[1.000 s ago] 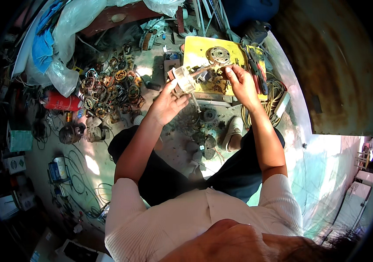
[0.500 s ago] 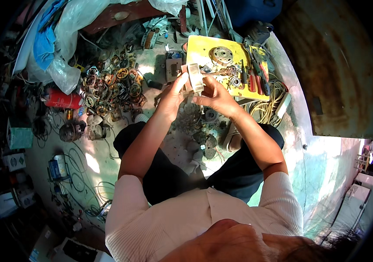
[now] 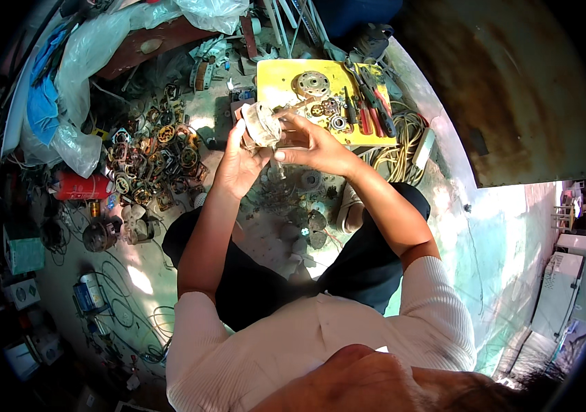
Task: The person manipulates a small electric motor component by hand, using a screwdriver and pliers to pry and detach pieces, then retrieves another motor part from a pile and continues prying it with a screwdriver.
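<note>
Between my two hands, over the near left corner of a low yellow board, is a small electric motor (image 3: 261, 125) with a dull cream metal housing and a thin shaft pointing down. My left hand (image 3: 236, 168) grips its left side, thumb up along the housing. The right hand (image 3: 319, 150) is curled at its other side, with the thumb by the shaft; whether those fingertips press on it is hard to see. On the yellow board (image 3: 276, 74) lie a round metal motor cover (image 3: 312, 84), a ring bearing (image 3: 337, 122), red-handled screwdrivers (image 3: 364, 118) and pliers (image 3: 383, 118).
A heap of copper-wound stators (image 3: 159, 154) covers the floor at left, beside a red cylinder (image 3: 81, 185). Coiled yellowish cable (image 3: 403, 141) lies right of the board. Clear plastic sheeting (image 3: 77, 89) hangs at far left. Loose motor parts (image 3: 313, 220) lie between my feet.
The motor has tilted in my hands, showing more of its round face. The whole view has shifted, so the surroundings and both hands appear further left.
</note>
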A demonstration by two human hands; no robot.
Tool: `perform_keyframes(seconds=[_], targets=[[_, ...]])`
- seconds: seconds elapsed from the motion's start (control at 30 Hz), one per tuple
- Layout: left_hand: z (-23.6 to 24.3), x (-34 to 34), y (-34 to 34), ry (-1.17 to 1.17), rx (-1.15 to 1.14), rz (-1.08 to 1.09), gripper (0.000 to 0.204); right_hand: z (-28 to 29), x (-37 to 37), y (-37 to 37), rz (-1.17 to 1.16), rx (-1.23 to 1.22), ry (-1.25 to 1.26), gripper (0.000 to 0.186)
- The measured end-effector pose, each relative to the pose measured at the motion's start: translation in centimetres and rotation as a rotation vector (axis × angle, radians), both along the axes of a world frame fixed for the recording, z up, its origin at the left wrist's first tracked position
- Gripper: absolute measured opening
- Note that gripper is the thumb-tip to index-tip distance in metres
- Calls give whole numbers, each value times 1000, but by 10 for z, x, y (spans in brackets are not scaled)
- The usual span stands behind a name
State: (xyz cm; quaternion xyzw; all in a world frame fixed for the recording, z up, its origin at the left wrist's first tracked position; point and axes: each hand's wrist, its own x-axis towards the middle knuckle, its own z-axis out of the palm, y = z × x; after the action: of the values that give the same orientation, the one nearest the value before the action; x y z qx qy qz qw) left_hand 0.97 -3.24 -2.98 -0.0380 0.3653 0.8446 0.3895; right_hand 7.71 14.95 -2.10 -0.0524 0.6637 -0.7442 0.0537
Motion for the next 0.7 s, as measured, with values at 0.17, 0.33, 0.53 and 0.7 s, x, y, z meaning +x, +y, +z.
perform_keyframes(seconds=[0.17, 0.33, 0.53, 0.7], targets=[[-7, -15, -17, -134, 39, 63, 57, 35, 1, 71, -401, 978, -25, 27], [-14, -25, -26, -117, -57, 77, 77, -14, 15, 174, -872, 1447, -128, 28], [-25, -27, -36, -191, -93, 60, 73, -47, 8, 217, -689, 1382, -401, 37], [-23, -22, -31, -195, -131, 15, 67, -52, 2, 223, -672, 1331, -421, 43]])
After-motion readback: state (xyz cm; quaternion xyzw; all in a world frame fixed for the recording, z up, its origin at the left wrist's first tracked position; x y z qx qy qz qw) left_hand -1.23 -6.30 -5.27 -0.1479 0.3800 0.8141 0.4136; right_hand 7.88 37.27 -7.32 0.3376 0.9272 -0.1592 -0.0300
